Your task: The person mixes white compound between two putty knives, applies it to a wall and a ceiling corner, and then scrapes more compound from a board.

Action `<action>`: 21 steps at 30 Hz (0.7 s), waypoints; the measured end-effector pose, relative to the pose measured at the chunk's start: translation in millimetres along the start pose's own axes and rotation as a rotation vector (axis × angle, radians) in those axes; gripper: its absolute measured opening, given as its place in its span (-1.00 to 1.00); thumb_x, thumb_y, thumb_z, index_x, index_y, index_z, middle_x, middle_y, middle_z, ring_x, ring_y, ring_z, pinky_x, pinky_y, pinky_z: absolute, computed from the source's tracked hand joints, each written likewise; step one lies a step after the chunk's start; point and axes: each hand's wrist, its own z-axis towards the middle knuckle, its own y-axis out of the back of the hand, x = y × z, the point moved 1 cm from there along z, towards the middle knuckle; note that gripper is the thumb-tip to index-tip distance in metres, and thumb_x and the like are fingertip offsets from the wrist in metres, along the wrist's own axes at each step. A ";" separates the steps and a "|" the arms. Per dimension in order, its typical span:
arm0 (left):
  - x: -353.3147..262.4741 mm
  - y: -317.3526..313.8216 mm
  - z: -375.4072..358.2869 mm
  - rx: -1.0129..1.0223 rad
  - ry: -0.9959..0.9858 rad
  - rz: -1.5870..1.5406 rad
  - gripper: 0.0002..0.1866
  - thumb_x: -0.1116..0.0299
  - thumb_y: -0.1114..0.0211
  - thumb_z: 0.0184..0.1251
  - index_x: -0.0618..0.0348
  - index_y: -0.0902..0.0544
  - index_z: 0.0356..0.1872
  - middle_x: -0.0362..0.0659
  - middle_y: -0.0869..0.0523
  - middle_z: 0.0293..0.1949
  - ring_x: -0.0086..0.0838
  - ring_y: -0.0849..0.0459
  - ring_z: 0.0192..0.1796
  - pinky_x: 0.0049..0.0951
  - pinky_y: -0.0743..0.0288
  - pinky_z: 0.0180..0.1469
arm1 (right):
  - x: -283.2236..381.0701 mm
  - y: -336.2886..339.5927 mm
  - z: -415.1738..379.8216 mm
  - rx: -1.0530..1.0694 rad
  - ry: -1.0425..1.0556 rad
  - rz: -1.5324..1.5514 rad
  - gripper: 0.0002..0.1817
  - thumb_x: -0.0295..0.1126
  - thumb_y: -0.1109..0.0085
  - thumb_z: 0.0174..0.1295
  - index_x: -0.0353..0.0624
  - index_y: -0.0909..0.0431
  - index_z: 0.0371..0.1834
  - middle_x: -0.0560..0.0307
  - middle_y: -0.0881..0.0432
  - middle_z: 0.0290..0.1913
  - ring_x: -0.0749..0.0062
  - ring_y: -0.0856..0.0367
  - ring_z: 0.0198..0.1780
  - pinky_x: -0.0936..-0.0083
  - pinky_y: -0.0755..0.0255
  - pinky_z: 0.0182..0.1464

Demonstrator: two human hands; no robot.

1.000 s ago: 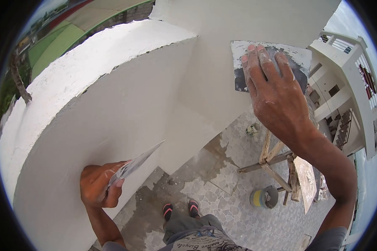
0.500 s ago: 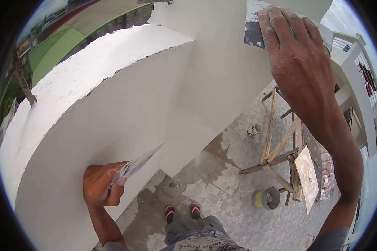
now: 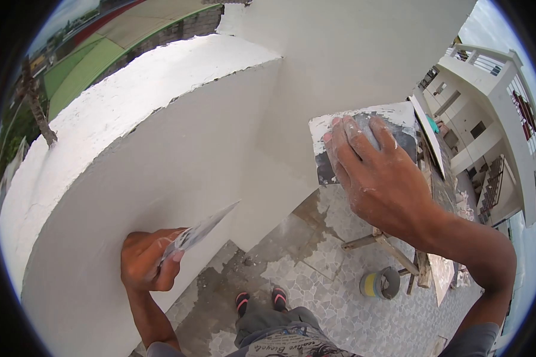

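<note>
My right hand lies over a flat, putty-smeared spreader blade, fingers spread across its back and pressing it against the smooth off-white wall. White putty coats the blade's upper and left edges, while dark bare patches show elsewhere. Lower on the left, my left hand pinches a second thin putty blade between thumb and fingers. This blade points up and to the right, in front of the curved low wall, and carries white smears.
A bright white ledge tops the curved wall. On the stone-patterned floor stand a bucket with a yellow band and a wooden trestle. A putty-marked board leans at the trestle. My sandaled feet are below.
My right hand and its spreader blade have come down the wall and slightly left, from near the top edge to mid-height. My left hand has barely moved.
</note>
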 end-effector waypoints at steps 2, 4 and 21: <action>0.5 -1.3 0.3 -0.008 -0.006 0.011 -0.93 0.54 -0.21 0.04 0.37 -0.60 -0.49 -0.17 -0.47 -0.70 -0.46 -0.32 -0.75 -0.46 -0.17 -0.66 | -16.3 7.8 6.3 -0.130 -0.116 -0.088 -0.58 -0.41 -0.22 0.21 -0.39 -0.58 0.13 -0.16 -0.53 0.22 0.08 -0.43 0.32 0.05 -0.29 0.37; 0.6 -1.6 0.5 -0.014 -0.002 0.006 -0.93 0.55 -0.21 0.04 0.37 -0.60 -0.50 -0.18 -0.47 -0.70 -0.47 -0.32 -0.75 -0.46 -0.17 -0.66 | -43.8 11.7 18.4 -0.197 -0.262 -0.228 -0.44 -0.47 -0.24 0.23 -0.39 -0.43 0.32 -0.14 -0.50 0.27 0.11 -0.41 0.36 0.12 -0.30 0.42; 0.7 6.5 3.6 0.040 -0.053 -0.010 -0.95 0.65 -0.25 -0.02 0.37 -0.61 -0.48 0.02 -0.76 -0.45 -0.49 -0.45 -0.75 -0.50 -0.23 -0.70 | -0.5 -19.3 34.1 0.183 0.111 -0.133 -0.52 -0.37 -0.17 0.28 -0.42 -0.52 0.23 -0.23 -0.49 0.28 0.04 -0.37 0.38 0.02 -0.25 0.38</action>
